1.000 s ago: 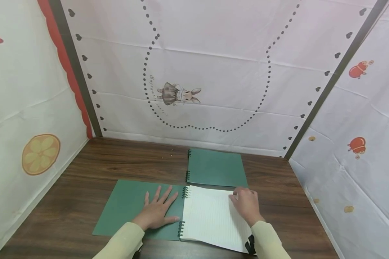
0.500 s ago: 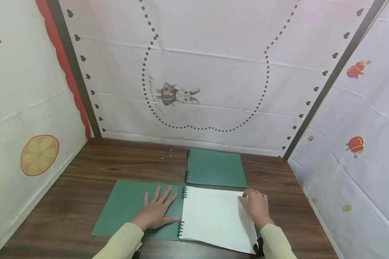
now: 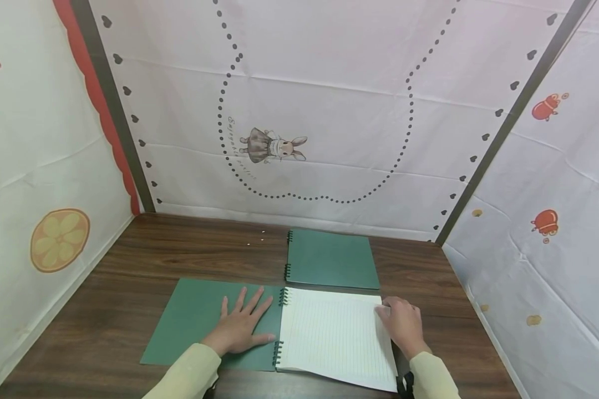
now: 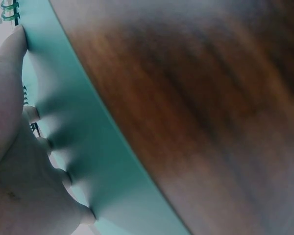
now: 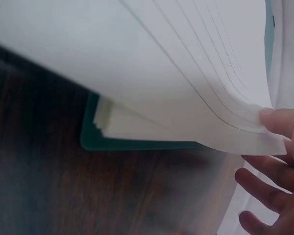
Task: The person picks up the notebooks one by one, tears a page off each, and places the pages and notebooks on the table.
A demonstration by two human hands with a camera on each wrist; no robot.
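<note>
A spiral notebook lies open, its green cover (image 3: 194, 316) folded out to the left and its lined page (image 3: 334, 338) facing up on the right. My left hand (image 3: 242, 327) rests on the cover with fingers spread, close to the coil; the left wrist view shows its fingertips against the green cover (image 4: 88, 132). At the page's far right corner, my right hand (image 3: 401, 324) pinches the paper. In the right wrist view the thumb lies on top of the lined page (image 5: 210, 93) and fingers are beneath it. The page's edge bends upward there, above the stacked sheets.
A second green spiral notebook (image 3: 331, 259), closed, lies just beyond the open one. Both are on a dark wooden table (image 3: 95, 321). Small white specks (image 3: 262, 239) dot the table at the back. Printed white cloth (image 3: 329, 111) walls in the back and both sides.
My right hand has slid to the right along the page, and the page's right edge has shifted rightward with it. The left hand stays in place on the cover.
</note>
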